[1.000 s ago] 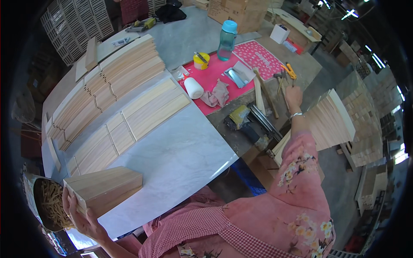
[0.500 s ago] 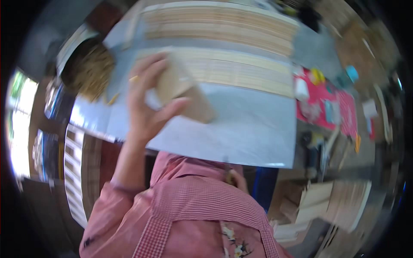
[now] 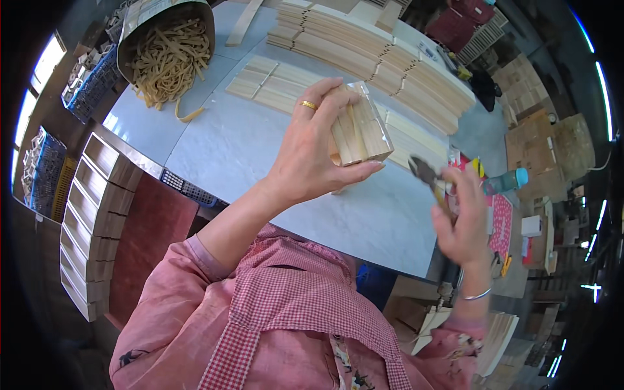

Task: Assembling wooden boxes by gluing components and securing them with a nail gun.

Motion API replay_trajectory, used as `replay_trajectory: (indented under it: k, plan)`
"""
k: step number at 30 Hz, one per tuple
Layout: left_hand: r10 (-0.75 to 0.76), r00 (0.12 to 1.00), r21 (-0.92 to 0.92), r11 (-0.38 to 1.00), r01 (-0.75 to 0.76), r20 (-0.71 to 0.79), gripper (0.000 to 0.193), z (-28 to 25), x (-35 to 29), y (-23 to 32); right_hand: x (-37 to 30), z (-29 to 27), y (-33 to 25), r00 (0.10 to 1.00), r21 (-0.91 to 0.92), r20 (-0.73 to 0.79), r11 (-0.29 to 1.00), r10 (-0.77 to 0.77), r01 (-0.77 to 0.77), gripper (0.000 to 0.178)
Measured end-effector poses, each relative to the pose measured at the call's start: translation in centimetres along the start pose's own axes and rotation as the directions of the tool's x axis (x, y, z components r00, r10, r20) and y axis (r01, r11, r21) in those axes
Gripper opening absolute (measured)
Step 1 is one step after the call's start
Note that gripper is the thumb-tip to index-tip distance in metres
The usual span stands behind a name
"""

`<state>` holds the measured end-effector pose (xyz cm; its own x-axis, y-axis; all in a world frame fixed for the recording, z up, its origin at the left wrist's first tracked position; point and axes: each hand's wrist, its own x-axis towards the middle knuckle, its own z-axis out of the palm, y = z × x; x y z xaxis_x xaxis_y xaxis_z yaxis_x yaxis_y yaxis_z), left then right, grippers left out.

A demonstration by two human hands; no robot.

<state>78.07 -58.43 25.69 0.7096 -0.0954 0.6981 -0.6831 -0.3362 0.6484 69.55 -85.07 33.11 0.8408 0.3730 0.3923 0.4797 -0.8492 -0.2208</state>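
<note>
My left hand (image 3: 302, 153) is closed round a small pale wooden box (image 3: 372, 135), raised and tilted above the table. A tan band runs across the box's near face. The thumb presses the lower edge while the fingers reach over the top; they hide its left side. To the right, my right hand (image 3: 469, 218) grips a pair of pliers (image 3: 426, 171) by the handles. Their dark metal jaws point up and left towards the box, apart from it. The right hand is slightly smeared by motion.
On the light table (image 3: 227, 149) lie long stacks of wooden strips (image 3: 364, 55) and flatter slats (image 3: 260, 78). A bag (image 3: 127, 45) at the far left spills tan bands (image 3: 169, 65). A teal-capped bottle (image 3: 507, 181) stands right; wooden trays (image 3: 84, 227) line the left.
My right hand has risen from near the table's front edge into full view with the pliers. The left hand and box have shifted right in the picture, and the view has turned.
</note>
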Motion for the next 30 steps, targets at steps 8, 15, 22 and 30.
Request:
replay_trajectory:
  k: [8,15,22,30]
  plan:
    - [0.029,1.000,0.025,0.999,-0.029,-0.001,0.079,0.9,0.8,0.1,7.6,-5.2,-2.2,0.975,-0.391,0.193,0.902,-0.113,0.182,0.052]
    - [0.049,0.999,0.011,0.999,-0.049,-0.024,0.078,1.1,0.7,-0.2,9.9,-5.4,-2.7,0.951,-0.476,0.256,0.834,-0.174,0.280,0.050]
    - [0.041,0.999,0.021,0.999,-0.041,-0.020,0.076,1.2,0.6,-0.2,11.3,-5.9,-3.4,0.931,-0.501,0.345,0.816,-0.118,0.289,0.044]
    - [0.054,0.998,0.023,0.998,-0.053,-0.026,0.075,1.3,0.7,-0.3,12.0,-6.1,-3.0,0.918,-0.513,0.384,0.805,-0.093,0.297,0.042]
